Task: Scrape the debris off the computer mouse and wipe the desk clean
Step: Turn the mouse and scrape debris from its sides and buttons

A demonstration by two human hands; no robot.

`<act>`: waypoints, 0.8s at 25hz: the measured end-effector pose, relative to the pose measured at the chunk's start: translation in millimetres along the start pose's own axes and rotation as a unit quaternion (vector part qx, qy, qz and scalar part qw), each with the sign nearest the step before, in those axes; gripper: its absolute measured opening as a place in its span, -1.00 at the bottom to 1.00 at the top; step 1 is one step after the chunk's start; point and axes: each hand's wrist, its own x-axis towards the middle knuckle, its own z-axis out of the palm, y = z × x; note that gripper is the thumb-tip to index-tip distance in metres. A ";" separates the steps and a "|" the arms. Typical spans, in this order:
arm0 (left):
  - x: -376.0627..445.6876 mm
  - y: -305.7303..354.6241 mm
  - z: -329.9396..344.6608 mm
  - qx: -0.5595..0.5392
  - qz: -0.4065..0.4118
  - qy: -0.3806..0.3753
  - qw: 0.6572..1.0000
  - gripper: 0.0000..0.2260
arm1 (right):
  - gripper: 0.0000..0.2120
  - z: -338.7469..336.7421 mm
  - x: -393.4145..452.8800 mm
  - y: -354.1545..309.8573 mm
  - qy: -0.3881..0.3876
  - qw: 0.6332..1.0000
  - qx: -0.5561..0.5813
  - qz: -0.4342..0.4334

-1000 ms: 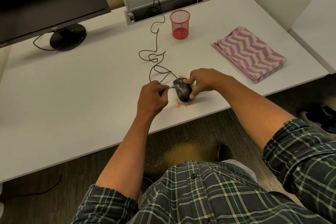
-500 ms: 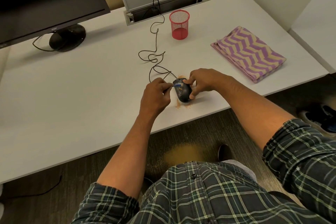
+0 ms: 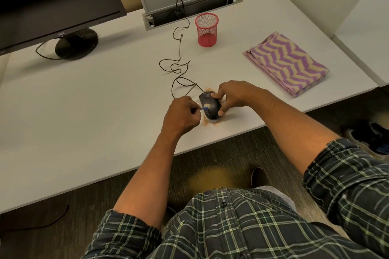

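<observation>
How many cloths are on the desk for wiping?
1: a folded purple-and-cream zigzag cloth lies on the desk's right side, apart from both hands. None other shows.
</observation>
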 end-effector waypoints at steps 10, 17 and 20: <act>3.2 -6.8 -3.2 -0.022 0.003 0.011 1.000 -0.85 | -0.24 0.5 0.5 1.4 0.002 1.000 -0.009 0.001; 3.8 -4.2 -0.7 -0.021 0.002 -0.006 1.000 -0.84 | -0.24 0.1 0.8 2.3 0.004 1.000 -0.006 0.001; 3.5 -7.2 -3.7 -0.013 0.008 0.066 0.998 -0.84 | -0.25 0.0 -0.5 2.2 0.006 1.000 -0.001 -0.005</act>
